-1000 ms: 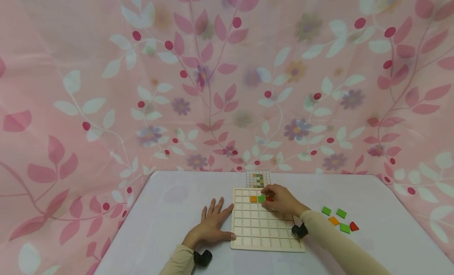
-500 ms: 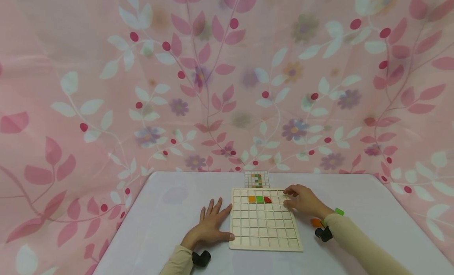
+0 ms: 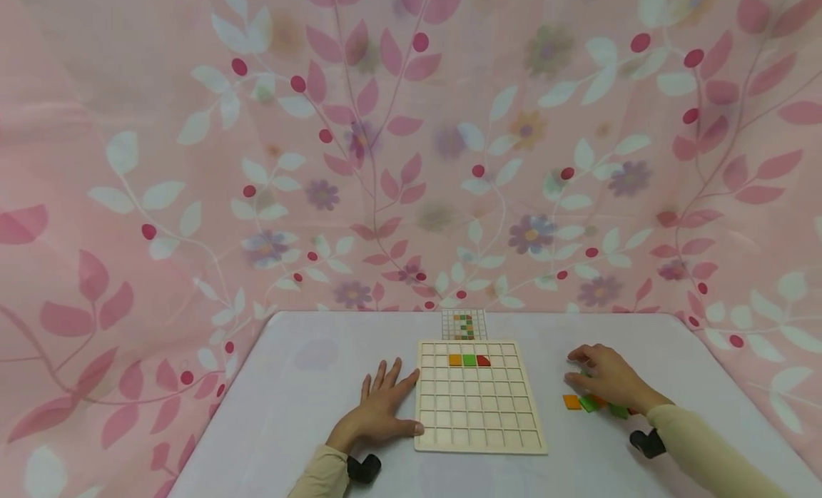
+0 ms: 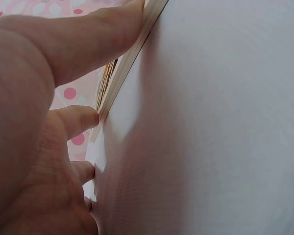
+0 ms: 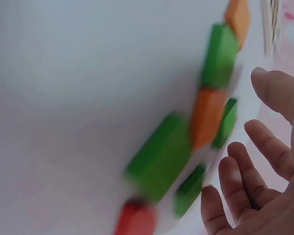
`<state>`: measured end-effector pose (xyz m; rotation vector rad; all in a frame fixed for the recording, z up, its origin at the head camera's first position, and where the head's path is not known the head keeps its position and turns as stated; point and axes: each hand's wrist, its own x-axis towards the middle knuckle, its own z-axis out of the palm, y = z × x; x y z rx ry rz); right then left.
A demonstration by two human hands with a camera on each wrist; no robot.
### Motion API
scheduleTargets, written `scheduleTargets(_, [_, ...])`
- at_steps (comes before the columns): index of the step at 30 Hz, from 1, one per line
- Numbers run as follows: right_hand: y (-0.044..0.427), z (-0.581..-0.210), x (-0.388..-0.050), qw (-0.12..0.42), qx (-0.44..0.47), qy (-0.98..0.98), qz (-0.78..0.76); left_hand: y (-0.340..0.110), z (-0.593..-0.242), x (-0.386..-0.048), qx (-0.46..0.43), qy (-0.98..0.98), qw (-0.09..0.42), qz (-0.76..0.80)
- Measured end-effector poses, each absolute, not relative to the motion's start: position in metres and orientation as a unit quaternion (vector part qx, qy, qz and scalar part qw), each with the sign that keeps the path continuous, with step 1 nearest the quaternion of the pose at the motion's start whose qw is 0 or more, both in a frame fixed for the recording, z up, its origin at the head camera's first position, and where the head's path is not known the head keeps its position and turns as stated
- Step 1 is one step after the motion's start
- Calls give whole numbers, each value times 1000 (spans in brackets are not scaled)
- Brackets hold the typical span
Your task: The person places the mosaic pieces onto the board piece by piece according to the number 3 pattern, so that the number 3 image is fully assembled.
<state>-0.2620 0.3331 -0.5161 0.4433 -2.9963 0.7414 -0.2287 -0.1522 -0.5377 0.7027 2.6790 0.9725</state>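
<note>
A wooden grid board lies on the table, with an orange tile, a green tile and a red tile side by side in its second row. My left hand has its fingers spread, thumb and index finger touching the board's left edge. To the right, my right hand hovers over loose tiles, fingers relaxed and holding nothing. In the right wrist view, green, orange and red tiles lie beside the fingers.
Behind the board lies a card with a printed grid and coloured pattern. A pale cloth covers the table, and a pink floral curtain hangs at its back.
My right hand has left the red tile in the grid and moved right, past the board's edge, to the loose tiles. My left hand stays at the board's edge.
</note>
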Motion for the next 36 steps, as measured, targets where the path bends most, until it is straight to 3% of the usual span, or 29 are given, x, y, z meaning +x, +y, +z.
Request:
scheduleTargets(15, [368,-518,-240,29,147,-962,228,-152,-540,-233,222,915,111,318])
scheduleTargets(36, [356,-517,-246,-21,114,-967,228,-151,-536,-230,223,913,117,321])
